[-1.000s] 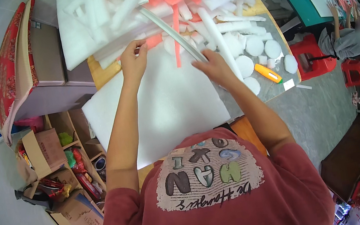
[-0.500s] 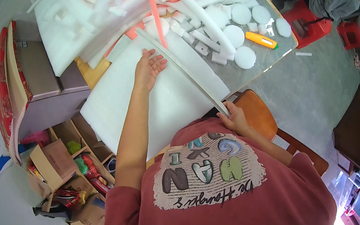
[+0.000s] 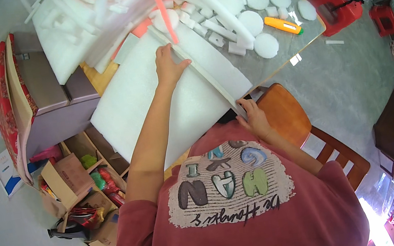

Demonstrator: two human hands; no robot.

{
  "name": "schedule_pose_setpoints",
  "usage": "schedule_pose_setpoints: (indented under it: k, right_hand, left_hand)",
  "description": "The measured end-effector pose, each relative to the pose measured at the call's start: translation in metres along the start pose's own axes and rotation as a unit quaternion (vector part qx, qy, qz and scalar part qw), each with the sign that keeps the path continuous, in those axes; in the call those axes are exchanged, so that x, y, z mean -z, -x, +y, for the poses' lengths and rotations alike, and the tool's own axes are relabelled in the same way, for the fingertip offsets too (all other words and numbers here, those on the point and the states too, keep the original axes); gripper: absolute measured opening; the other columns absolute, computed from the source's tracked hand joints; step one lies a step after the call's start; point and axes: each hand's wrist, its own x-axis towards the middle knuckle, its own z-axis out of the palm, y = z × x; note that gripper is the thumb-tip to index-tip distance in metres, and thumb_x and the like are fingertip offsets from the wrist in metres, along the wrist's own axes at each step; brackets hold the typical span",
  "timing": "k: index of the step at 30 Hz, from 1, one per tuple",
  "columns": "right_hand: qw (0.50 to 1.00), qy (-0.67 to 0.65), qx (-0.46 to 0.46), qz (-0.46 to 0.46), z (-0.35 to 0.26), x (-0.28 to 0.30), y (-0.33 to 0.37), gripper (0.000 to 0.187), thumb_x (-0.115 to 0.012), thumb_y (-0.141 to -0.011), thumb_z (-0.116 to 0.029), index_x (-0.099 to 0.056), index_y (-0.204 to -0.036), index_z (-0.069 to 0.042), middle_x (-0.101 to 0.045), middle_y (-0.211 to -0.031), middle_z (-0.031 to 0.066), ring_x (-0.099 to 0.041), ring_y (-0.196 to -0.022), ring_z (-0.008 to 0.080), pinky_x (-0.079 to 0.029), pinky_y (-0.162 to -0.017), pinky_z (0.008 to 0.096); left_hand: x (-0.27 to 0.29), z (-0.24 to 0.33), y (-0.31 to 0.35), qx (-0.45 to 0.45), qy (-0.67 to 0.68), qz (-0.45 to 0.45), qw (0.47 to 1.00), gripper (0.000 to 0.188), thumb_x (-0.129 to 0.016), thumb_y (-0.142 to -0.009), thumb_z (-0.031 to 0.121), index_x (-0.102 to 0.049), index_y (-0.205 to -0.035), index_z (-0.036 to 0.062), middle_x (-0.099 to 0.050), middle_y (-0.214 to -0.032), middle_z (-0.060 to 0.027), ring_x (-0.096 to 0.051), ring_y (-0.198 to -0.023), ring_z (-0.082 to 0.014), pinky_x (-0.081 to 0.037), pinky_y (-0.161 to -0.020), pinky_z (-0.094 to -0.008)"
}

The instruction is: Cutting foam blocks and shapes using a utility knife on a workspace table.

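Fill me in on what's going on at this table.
A person in a dark red shirt has a long straight strip laid across a white foam sheet. The left hand is spread with its fingertips at the strip's far part, while the right hand grips its near end, just past the sheet's edge. White foam discs and an orange tool with a green end lie to the right on the table.
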Motion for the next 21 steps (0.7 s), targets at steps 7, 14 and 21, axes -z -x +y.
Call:
schedule_pose_setpoints:
  k: [7, 14, 21]
  right_hand:
    - [0.999, -0.029, -0.008, 0.015, 0.002, -0.001, -0.005, 0.044, -0.064, -0.077, -0.014, -0.046, -0.117, -0.013, -0.051, -0.105, 0.0143, -0.058, -0.083, 0.0357, -0.050, -0.068, 0.0414]
    - [0.999, -0.037, -0.009, 0.037, 0.005, -0.002, -0.005, 0.042, -0.065, -0.076, -0.013, -0.049, -0.115, -0.013, -0.054, -0.103, 0.0128, -0.059, -0.083, 0.0333, -0.050, -0.068, 0.0396]
    - [0.997, -0.064, -0.014, 0.036, 0.005, 0.001, -0.005, 0.041, -0.066, -0.075, -0.013, -0.051, -0.113, -0.012, -0.054, -0.102, 0.0116, -0.060, -0.083, 0.0319, -0.051, -0.068, 0.0385]
  left_hand:
    - [0.012, -0.004, -0.024, -0.067, -0.163, -0.044, 0.983, 0.103, -0.082, -0.055, 0.043, -0.032, -0.135, 0.0009, -0.025, -0.143, -0.0190, -0.027, -0.129, -0.0384, -0.035, -0.100, -0.0460]
    - [0.010, -0.014, -0.032, -0.074, -0.162, -0.032, 0.983, 0.113, -0.082, -0.053, 0.050, -0.026, -0.138, 0.0006, -0.023, -0.145, -0.0155, -0.025, -0.131, -0.0356, -0.035, -0.100, -0.0481]
    - [0.021, -0.017, -0.055, -0.037, -0.212, -0.085, 0.973, 0.119, -0.080, -0.052, 0.054, -0.020, -0.140, 0.0016, -0.018, -0.148, -0.0153, -0.021, -0.134, -0.0330, -0.034, -0.099, -0.0509]
